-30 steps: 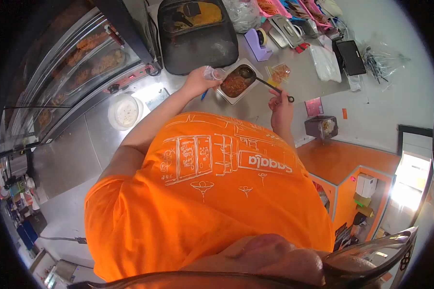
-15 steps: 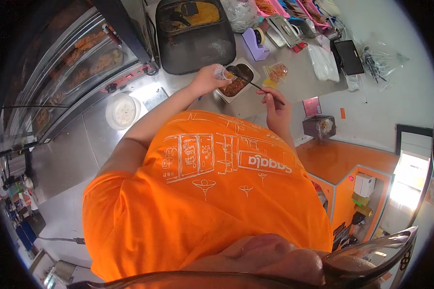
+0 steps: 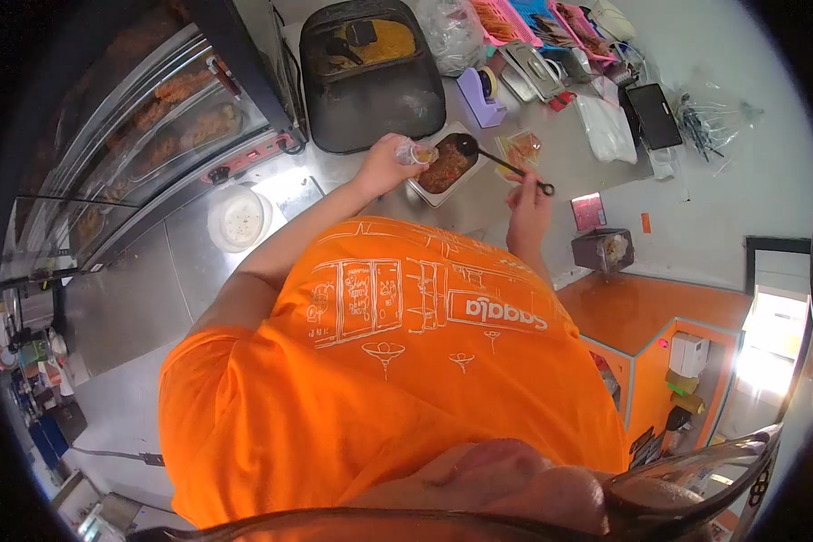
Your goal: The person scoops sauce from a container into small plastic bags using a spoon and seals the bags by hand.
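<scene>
One orange T-shirt with white line drawings (image 3: 379,370) fills the foreground. Beyond it, the right hand (image 3: 529,210) grips a long-handled black ladle (image 3: 499,162), its bowl at the far end of a rectangular pale pan (image 3: 457,191) of chunky reddish sauce (image 3: 443,173). The left hand (image 3: 382,170) clasps a small clear plastic cup (image 3: 413,155) beside the pan's left edge. Farther off stand a purple tape dispenser (image 3: 481,101) and a large black rounded container (image 3: 375,113).

A bare steel table (image 3: 574,172) runs beside a white wall (image 3: 709,194). Past it stands a grey-edged orange cabinet (image 3: 646,307), near a brightly lit opening (image 3: 775,343).
</scene>
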A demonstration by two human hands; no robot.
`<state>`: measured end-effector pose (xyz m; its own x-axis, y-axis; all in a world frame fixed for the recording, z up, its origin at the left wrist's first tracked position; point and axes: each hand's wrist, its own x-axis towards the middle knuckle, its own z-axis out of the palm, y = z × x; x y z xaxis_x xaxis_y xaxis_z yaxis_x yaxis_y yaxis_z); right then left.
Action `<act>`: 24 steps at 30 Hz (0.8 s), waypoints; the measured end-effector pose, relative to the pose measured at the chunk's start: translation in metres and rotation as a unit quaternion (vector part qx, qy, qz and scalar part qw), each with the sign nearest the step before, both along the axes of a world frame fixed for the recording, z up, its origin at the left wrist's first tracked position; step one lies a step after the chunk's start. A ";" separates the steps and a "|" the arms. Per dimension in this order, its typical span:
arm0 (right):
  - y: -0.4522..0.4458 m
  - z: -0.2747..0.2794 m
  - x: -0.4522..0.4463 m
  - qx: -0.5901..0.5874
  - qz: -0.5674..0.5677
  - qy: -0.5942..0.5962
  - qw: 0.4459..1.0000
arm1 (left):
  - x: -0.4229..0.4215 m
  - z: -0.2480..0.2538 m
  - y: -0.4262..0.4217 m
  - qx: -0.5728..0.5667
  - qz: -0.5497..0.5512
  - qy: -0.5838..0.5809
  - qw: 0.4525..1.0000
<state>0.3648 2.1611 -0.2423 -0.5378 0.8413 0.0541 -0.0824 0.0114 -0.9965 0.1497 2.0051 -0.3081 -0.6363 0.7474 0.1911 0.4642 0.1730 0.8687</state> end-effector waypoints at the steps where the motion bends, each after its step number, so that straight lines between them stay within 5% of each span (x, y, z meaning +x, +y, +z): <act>1: 0.001 -0.006 -0.002 -0.040 -0.011 -0.040 0.998 | 0.001 0.000 -0.001 0.000 0.012 0.015 1.000; 3: -0.009 -0.004 -0.012 -0.119 -0.032 -0.118 0.985 | 0.003 0.004 -0.003 0.001 0.034 0.046 0.998; 9: -0.033 -0.032 -0.038 -0.357 0.260 -0.102 0.892 | 0.027 0.025 0.000 0.010 -0.021 -0.215 0.976; 12: -0.032 -0.043 -0.044 -0.390 0.265 -0.035 0.881 | 0.037 0.029 -0.002 0.043 -0.115 -0.259 0.958; 15: -0.026 -0.048 -0.037 -0.395 0.236 0.017 0.887 | 0.027 0.054 -0.012 -0.041 -0.174 -0.401 0.898; 18: -0.030 -0.040 -0.033 -0.392 0.219 0.052 0.892 | 0.022 0.054 -0.020 0.027 -0.147 -0.647 0.747; 21: -0.031 -0.045 -0.033 -0.383 0.258 0.086 0.883 | 0.018 0.041 -0.021 -0.028 -0.177 -0.672 0.719; 24: -0.035 -0.036 -0.030 -0.358 0.252 0.077 0.896 | 0.023 0.041 -0.022 -0.042 -0.171 -0.622 0.762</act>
